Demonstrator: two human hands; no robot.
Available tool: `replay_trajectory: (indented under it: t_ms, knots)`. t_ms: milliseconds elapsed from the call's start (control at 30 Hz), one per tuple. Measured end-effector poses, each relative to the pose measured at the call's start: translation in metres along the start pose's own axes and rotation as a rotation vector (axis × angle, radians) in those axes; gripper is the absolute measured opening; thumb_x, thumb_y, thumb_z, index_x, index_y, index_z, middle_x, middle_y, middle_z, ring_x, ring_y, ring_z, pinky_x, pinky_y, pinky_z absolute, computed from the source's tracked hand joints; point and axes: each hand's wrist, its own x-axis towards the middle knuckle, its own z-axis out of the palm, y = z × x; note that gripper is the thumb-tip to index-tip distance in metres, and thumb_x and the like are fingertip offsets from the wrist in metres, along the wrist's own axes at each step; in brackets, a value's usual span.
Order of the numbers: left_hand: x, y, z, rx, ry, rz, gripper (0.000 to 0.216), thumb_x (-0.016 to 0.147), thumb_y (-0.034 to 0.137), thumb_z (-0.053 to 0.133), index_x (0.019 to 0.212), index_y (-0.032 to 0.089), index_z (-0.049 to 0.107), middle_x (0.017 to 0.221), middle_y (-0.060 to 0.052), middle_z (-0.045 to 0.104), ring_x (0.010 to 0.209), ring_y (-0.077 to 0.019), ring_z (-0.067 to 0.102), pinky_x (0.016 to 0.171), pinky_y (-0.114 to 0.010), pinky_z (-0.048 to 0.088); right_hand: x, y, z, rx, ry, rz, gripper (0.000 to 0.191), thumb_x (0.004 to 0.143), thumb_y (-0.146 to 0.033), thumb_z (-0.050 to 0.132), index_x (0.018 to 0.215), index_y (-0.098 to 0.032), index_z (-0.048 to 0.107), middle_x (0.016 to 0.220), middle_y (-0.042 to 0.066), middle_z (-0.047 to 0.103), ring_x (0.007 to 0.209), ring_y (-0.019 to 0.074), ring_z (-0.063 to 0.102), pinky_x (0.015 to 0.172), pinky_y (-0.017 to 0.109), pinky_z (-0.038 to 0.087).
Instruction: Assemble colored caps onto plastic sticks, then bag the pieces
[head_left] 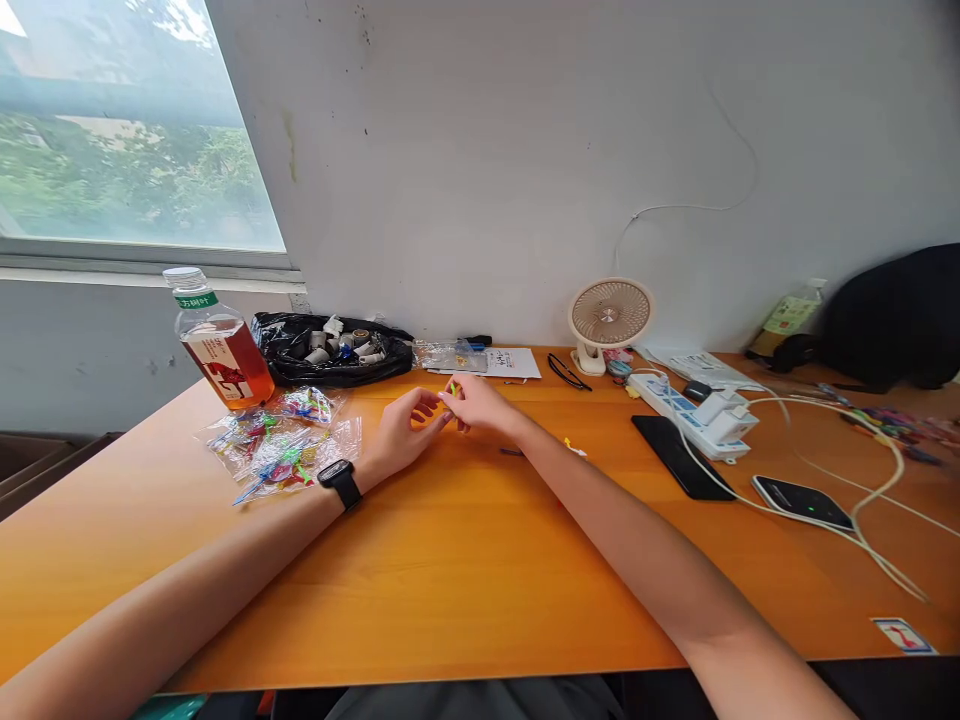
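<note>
Above the middle of the desk, my two hands meet at the fingertips. My right hand (480, 403) is closed, pinching a small yellow-green plastic piece (454, 388) that is mostly hidden by the fingers. My left hand (405, 430), with a black watch on its wrist, curls its fingers and thumb towards the same spot; what lies between its fingertips is too small to make out. Beside the left wrist lie clear bags of colourful plastic pieces (285, 462). Near my right forearm are a small dark piece (511, 452) and a yellow-and-white piece (574, 447).
A bottle of amber drink (225, 350) and a black plastic bag of small items (330, 350) stand at the back left. Behind are a small fan (610, 315) and glasses (568, 371). At right lie a power strip (694, 415), black phone (679, 455), charging pad (802, 502) and loose cables.
</note>
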Motion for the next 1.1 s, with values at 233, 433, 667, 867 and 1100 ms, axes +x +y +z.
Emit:
replay_trajectory:
  t_ms: [233,433,667,867,1100]
  knots:
    - [-0.002,0.002,-0.003,-0.028,-0.008,0.052,0.016,0.101,0.029,0.055,0.106,0.020,0.067,0.107,-0.007,0.076,0.088,-0.0194,0.073,0.075,-0.031,0.059,0.002,0.006,0.000,0.478,-0.079,-0.016,0.016,0.092,-0.004,0.061,0.092,-0.018,0.054,0.088,0.001,0.066,0.075,0.0129,0.075,0.077,0.027,0.065]
    - [-0.003,0.001,-0.006,-0.036,0.016,0.052,0.023,0.103,0.030,0.050,0.113,0.019,0.068,0.105,-0.008,0.077,0.092,-0.0216,0.073,0.084,-0.035,0.059,0.002,0.014,-0.004,0.525,-0.096,-0.068,0.016,0.089,-0.004,0.069,0.086,-0.016,0.058,0.086,0.000,0.065,0.071,0.0116,0.075,0.077,0.027,0.066]
    - [-0.003,0.009,-0.003,-0.050,-0.062,0.045,0.019,0.097,0.039,0.065,0.098,0.020,0.066,0.094,-0.006,0.075,0.084,-0.0203,0.072,0.081,-0.034,0.061,0.001,0.017,-0.004,0.141,-0.146,-0.159,0.012,0.084,-0.008,0.066,0.085,-0.017,0.058,0.072,-0.002,0.066,0.060,0.0112,0.066,0.055,0.020,0.049]
    - [-0.004,0.008,-0.002,-0.008,-0.124,0.039,0.008,0.083,0.021,0.063,0.090,0.021,0.060,0.090,-0.002,0.073,0.081,-0.0187,0.068,0.079,-0.032,0.058,0.000,0.018,0.002,-0.096,-0.143,-0.198,0.015,0.079,-0.018,0.069,0.081,-0.019,0.055,0.073,-0.003,0.060,0.062,0.0105,0.051,0.054,0.022,0.033]
    - [-0.003,0.003,0.000,0.016,-0.186,0.027,0.010,0.080,0.019,0.060,0.089,0.021,0.057,0.086,0.000,0.069,0.076,-0.0161,0.061,0.074,-0.028,0.052,-0.001,0.022,0.006,-0.101,-0.206,-0.186,0.015,0.081,-0.022,0.067,0.087,-0.020,0.054,0.078,-0.004,0.057,0.066,0.0125,0.047,0.057,0.023,0.033]
